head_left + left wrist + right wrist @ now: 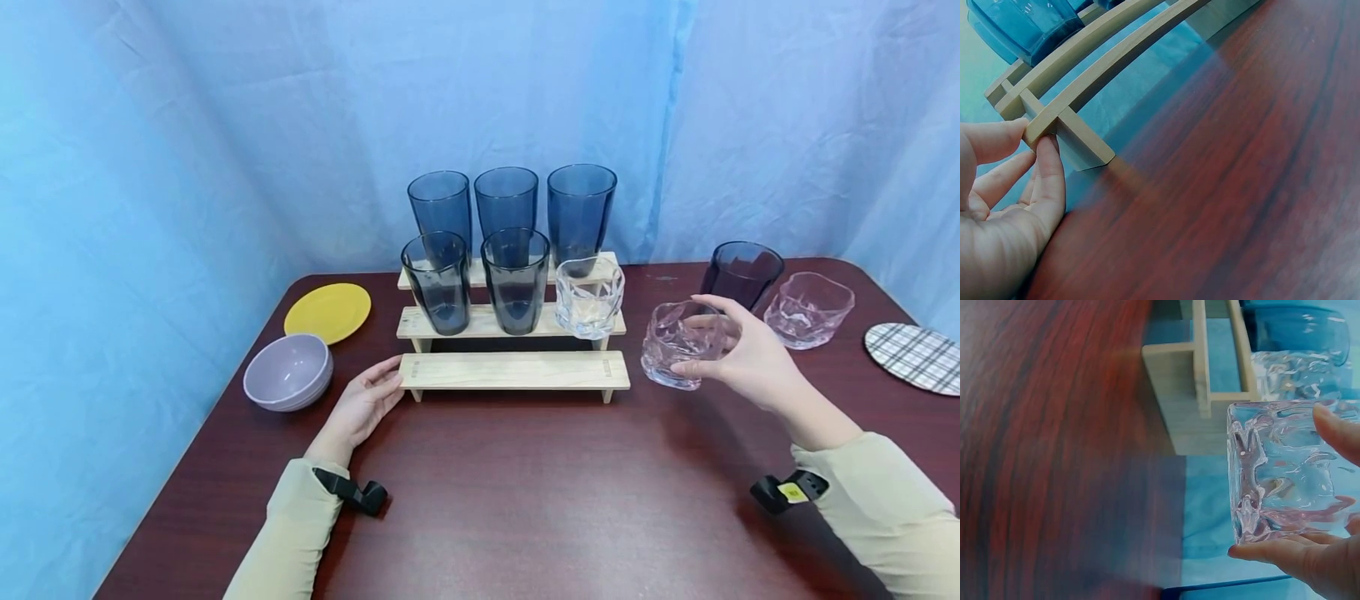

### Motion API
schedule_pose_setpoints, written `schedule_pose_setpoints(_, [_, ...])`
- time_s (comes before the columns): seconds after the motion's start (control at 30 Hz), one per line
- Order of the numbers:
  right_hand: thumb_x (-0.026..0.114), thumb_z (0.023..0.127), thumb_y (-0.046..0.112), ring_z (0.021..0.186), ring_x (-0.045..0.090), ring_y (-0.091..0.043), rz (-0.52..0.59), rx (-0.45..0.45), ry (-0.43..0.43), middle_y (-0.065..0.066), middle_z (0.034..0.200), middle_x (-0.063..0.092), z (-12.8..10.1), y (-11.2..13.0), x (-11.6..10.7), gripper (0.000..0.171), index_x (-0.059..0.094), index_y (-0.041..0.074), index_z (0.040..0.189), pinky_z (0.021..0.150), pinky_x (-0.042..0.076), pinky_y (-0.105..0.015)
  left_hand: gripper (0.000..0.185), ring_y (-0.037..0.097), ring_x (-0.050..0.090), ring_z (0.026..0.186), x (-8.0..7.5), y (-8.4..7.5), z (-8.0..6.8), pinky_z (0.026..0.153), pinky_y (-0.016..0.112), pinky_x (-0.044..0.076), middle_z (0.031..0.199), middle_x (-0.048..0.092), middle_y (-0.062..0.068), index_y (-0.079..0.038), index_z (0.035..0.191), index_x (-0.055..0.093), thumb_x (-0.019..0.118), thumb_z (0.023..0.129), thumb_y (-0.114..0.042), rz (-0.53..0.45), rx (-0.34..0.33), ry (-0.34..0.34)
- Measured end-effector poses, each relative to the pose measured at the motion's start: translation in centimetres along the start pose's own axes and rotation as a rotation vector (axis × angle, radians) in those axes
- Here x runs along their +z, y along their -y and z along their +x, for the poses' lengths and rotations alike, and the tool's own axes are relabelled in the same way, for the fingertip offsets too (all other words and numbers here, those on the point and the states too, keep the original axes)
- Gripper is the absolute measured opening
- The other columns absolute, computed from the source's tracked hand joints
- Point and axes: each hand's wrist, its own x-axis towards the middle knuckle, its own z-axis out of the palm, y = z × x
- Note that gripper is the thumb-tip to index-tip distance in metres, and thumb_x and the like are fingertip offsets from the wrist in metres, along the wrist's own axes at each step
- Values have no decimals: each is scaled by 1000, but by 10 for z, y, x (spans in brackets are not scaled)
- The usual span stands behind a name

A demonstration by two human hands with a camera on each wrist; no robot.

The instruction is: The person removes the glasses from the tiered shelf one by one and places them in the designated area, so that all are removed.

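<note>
My right hand grips a clear, wavy-sided glass tumbler beside the right end of a three-step wooden rack. In the right wrist view the thumb and fingers are on opposite sides of that tumbler. My left hand pinches the left end of the rack's lowest step, with thumb above and a finger below the wooden edge. Three tall blue glasses stand on the top step. The middle step carries two grey-blue glasses and a clear tumbler at its right end.
On the right are a dark purple glass, another clear tumbler and a checked round mat. A yellow plate and a lavender bowl sit at the left. A blue curtain hangs behind the table.
</note>
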Motion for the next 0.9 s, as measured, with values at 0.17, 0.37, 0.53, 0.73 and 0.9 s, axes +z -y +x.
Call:
schedule_pose_setpoints(0.17, [84, 70, 15, 84, 49, 13, -46, 35, 14, -7, 110, 63, 7, -8, 2, 89, 35, 6, 143, 57, 45, -17, 54, 0, 59, 86, 0, 1, 0, 78, 14, 48, 99, 54, -5, 3, 148, 22, 43, 98, 2, 7, 19, 10])
schedule_pose_setpoints(0.37, [84, 69, 14, 90, 49, 4, -54, 74, 27, -27, 118, 58, 20, -13, 9, 92, 33, 3, 144, 63, 43, -12, 54, 1, 59, 86, -1, 2, 1, 78, 15, 48, 99, 55, -5, 3, 147, 24, 45, 97, 1, 2, 33, 6])
schedule_pose_setpoints(0.53, [84, 68, 12, 105, 53, -27, -109, 90, 15, -26, 118, 59, 30, -18, 16, 91, 33, 2, 143, 73, 39, -17, 54, 1, 59, 87, -2, 2, 0, 79, 15, 48, 100, 55, -4, 1, 148, 24, 44, 97, 2, -4, 22, 8])
schedule_pose_setpoints(0.73, [84, 67, 10, 112, 50, -42, -141, 84, -4, -27, 118, 57, 42, -24, 22, 92, 33, 1, 143, 89, 38, -50, 55, 1, 60, 87, -1, 0, 0, 78, 15, 48, 100, 56, -5, 3, 148, 22, 45, 97, 2, -12, 24, 16])
schedule_pose_setpoints(0.9, [83, 67, 10, 109, 50, -42, -177, 92, -17, -28, 120, 55, 52, -27, 26, 92, 32, 1, 143, 89, 37, -56, 54, 1, 59, 87, -1, 0, 0, 78, 14, 48, 99, 56, -5, 3, 148, 22, 42, 97, 4, -4, 23, 15])
